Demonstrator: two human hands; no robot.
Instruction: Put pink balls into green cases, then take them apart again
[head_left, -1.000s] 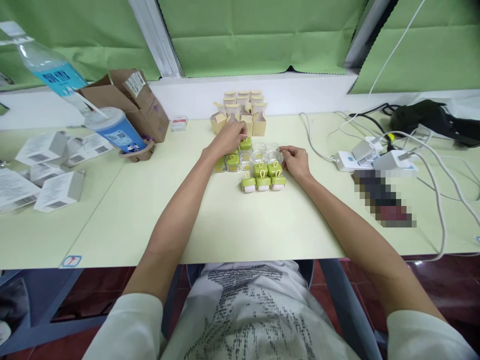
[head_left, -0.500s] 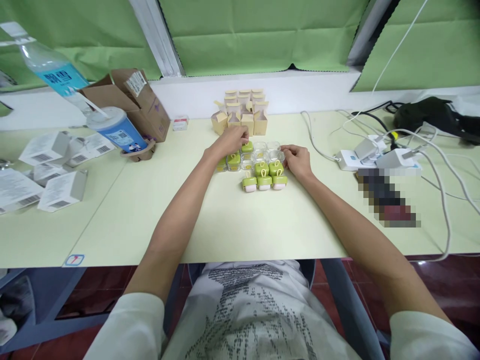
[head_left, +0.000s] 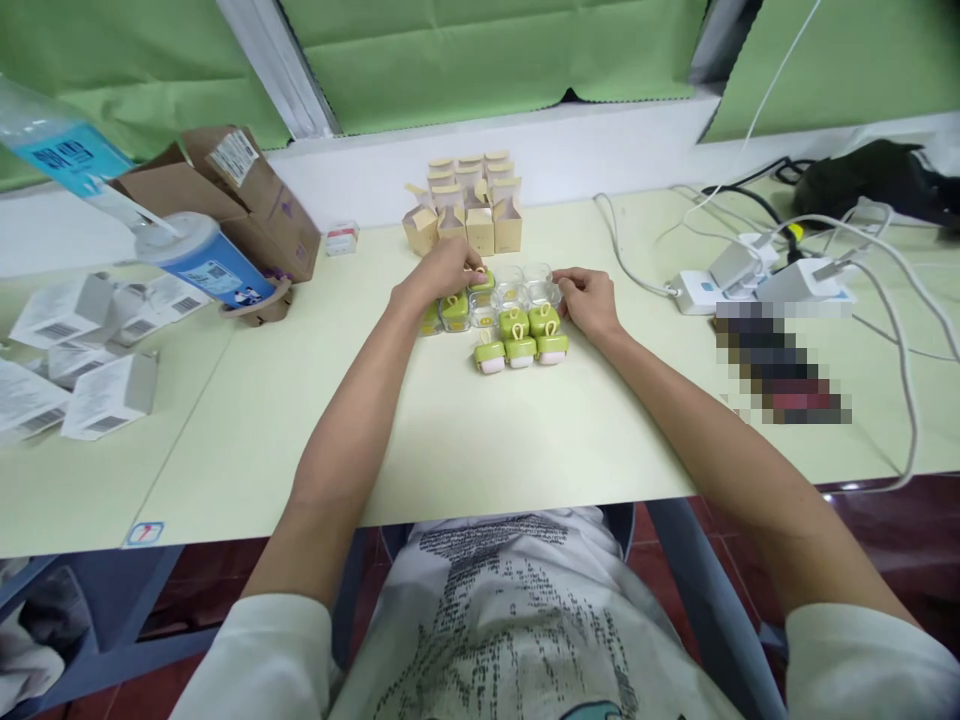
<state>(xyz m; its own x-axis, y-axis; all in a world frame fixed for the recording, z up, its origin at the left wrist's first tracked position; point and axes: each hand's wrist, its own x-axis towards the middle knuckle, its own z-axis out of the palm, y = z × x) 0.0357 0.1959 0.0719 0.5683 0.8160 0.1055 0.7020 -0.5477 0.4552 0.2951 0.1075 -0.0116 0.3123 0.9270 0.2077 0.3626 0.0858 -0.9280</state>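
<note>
A cluster of small green items and clear plastic cases (head_left: 512, 318) lies in the middle of the pale table (head_left: 480, 440). My left hand (head_left: 441, 273) rests on the cluster's left back part, fingers curled over a green item in a clear case (head_left: 484, 284). At the cluster's right edge my right hand (head_left: 592, 300) has its fingers bent against a clear case (head_left: 541, 286). Three green pieces with white bases (head_left: 520, 351) stand in a row nearest me. Several small tan cartons (head_left: 466, 205) stand open behind the cluster.
A brown cardboard box (head_left: 225, 195), a blue-labelled cup (head_left: 196, 262) and a water bottle (head_left: 64, 155) are at the back left. White barcoded boxes (head_left: 82, 350) lie far left. A power strip with chargers and cables (head_left: 757, 280) and a black bag (head_left: 870, 180) fill the right.
The view has tilted and shifted a little, so everything sits lower and more to the left. Both hands stay on the cluster; the left fingers have curled tighter over the green item.
</note>
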